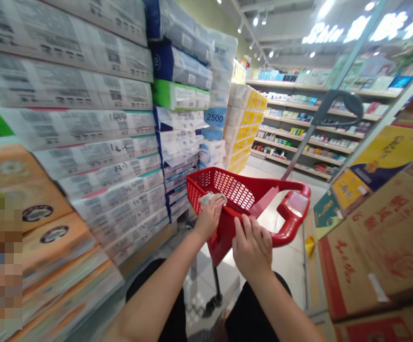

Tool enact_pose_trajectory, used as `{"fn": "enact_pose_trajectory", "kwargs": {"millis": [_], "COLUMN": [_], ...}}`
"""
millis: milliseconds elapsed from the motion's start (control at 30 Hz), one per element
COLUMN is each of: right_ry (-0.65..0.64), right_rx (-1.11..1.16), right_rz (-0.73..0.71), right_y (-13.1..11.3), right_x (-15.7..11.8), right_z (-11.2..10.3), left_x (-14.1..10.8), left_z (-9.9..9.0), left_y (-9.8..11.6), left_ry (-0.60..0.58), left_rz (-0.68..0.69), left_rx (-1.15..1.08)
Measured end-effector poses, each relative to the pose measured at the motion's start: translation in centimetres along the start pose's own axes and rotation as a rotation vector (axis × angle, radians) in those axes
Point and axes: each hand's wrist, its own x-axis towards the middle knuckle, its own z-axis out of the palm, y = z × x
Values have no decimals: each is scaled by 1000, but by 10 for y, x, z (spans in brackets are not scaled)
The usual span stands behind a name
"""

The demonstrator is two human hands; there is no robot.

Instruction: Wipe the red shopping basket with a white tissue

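A red plastic basket (pixel 235 190) with perforated walls and a thick moulded handle stands on a dark wheeled leg in the middle of the view. My left hand (pixel 210 216) presses a crumpled whitish cloth (pixel 206 198) against the basket's near rim, toward its left end. To the right, my right hand (pixel 252 244) grips the same rim, fingers curled over the edge. A grey pull handle (pixel 338 111) on a long pole rises behind the basket at the right.
Tall stacks of wrapped packs (pixel 113 123) rise at the left, with orange packs (pixel 49 223) nearer. Cardboard cartons (pixel 380 237) flank the right side. Stocked shelves (pixel 299 118) stand behind, beyond the pale tiled floor (pixel 292 280).
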Motion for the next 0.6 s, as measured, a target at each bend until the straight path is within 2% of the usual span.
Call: {"fn": "enact_pose_trajectory", "kwargs": {"millis": [100,233,300,467,600], "right_ry": [73,167,197,237,236], "right_rx": [19,39,51,102,121], "right_rz": [47,78,92,118,128], "right_y": [10,27,36,63,83], "right_x": [1,5,7,13,15], "right_z": [5,12,15,15,17], "left_x": [3,12,16,26,39], "left_z": [4,13,20,35,42], "left_y": [-5,-18,-19,-12,-27], "left_ry": [-59,-52,-71,-155,-163], "left_rz": [86,-11,-10,143,65], "left_rx": [8,93,105,83,154]}}
